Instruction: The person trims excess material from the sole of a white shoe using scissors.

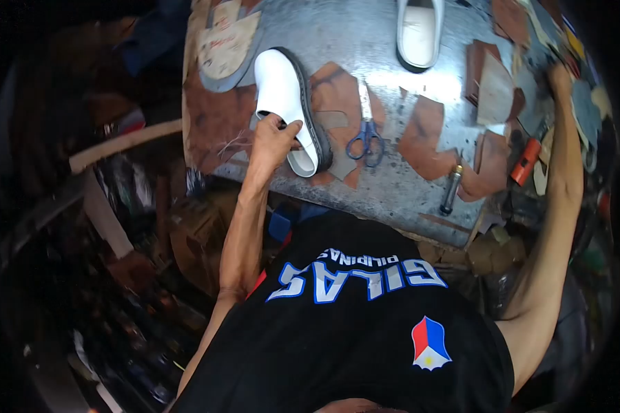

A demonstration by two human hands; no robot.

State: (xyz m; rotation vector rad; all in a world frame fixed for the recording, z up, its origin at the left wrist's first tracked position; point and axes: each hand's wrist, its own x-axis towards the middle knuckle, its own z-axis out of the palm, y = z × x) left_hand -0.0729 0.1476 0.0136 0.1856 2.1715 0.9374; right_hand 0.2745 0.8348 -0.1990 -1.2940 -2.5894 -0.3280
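Observation:
My left hand [275, 143] grips a white slip-on shoe [280, 81] by its opening, thumb outside and fingers partly hidden inside. The shoe lies tilted on its side over brown leather pieces, its dark sole facing right. A second white shoe [419, 31] stands upright at the far edge of the worktable. Off to the upper right, my right hand [561, 77] reaches in among leather scraps [530, 103]; its fingers are dark and blurred, so I cannot make out whether it holds anything. Between the two hands lie blue-handled scissors [366, 143].
Brown leather pieces [424, 134] lie across the metal-topped worktable [393, 186]. A clear-handled tool [451, 189] is near the front edge, with an orange-red cylinder [525, 162] further right. Sole-shaped patterns [227, 45] are at the back left. Dark clutter fills the floor at left.

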